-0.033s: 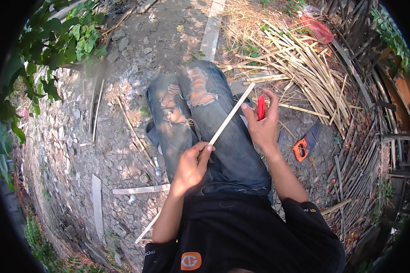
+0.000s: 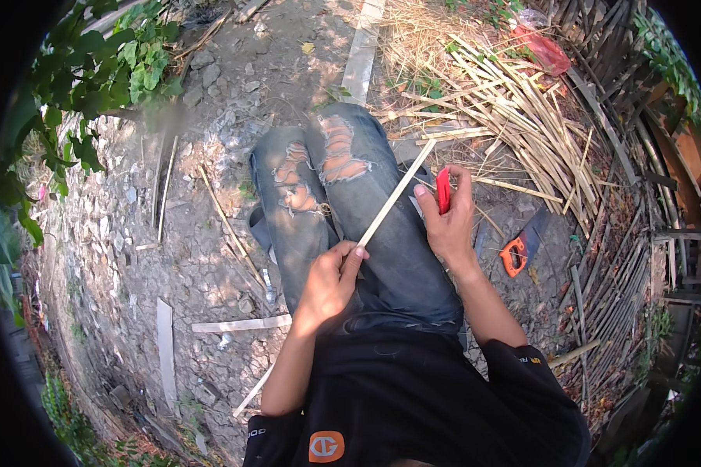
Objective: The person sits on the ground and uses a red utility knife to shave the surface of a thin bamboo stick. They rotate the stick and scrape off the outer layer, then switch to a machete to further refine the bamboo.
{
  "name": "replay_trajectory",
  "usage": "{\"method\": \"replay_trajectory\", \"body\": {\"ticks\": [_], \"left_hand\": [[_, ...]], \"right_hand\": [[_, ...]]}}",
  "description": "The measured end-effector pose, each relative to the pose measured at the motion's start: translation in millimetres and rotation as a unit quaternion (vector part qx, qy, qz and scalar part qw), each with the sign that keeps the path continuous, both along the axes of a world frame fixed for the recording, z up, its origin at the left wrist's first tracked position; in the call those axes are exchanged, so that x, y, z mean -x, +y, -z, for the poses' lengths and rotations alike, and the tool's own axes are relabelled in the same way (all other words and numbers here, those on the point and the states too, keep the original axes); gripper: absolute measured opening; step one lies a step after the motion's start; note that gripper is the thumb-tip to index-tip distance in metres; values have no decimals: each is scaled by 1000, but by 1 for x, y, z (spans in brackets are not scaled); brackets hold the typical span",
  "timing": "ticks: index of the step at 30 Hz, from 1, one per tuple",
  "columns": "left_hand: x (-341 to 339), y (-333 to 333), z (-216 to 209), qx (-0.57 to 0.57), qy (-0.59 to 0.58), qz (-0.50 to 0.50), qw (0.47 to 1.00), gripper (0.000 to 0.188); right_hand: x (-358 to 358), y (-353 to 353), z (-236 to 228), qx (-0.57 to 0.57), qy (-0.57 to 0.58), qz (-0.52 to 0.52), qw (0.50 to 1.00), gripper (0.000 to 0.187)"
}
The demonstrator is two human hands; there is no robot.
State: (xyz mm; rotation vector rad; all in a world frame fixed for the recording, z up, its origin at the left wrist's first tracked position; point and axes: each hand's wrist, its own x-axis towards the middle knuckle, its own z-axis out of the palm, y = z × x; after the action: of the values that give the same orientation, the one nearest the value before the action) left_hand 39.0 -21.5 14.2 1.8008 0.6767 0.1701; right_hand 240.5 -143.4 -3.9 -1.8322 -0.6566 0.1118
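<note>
My left hand (image 2: 333, 284) is closed, pinching a pale split-bamboo strip (image 2: 397, 194) near its lower end between thumb and fingers. From there the strip slants up and to the right over my thigh, its far end free. My right hand (image 2: 452, 226) grips a red-handled knife (image 2: 443, 191), its fingers curled round the handle. A pale, blade-like part shows near the thumb, close to the strip but apart from it; most of it is hidden. Torn blue jeans (image 2: 397, 265) cover my bent legs beneath both hands.
A handsaw with an orange handle (image 2: 512, 257) lies on the ground to my right. Beyond it is a large heap of bamboo strips (image 2: 522, 124). Flat pale slats (image 2: 166, 342) lie on the stony soil at left. A board (image 2: 362, 54) runs ahead; leafy branches (image 2: 93, 70) hang at upper left.
My right hand has dropped slightly, and the red handle has tilted a little. The left hand and the bamboo strip have stayed almost in place.
</note>
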Motion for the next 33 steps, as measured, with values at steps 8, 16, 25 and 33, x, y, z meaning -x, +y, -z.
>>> {"method": "replay_trajectory", "body": {"ticks": [8,16,25,33], "left_hand": [[-23,4,34,98,11,-7,995,35],[-14,7,32,191,2,-11,982,37],[50,19,30,325,52,29,944,39],[9,21,31,331,3,42,943,38]], "right_hand": [[22,-10,-16,279,-76,-207,935,45],[-4,-4,-3,308,-139,-153,929,47],[-200,-85,32,79,-7,95,992,61],[-41,-16,-3,117,8,-97,988,36]]}}
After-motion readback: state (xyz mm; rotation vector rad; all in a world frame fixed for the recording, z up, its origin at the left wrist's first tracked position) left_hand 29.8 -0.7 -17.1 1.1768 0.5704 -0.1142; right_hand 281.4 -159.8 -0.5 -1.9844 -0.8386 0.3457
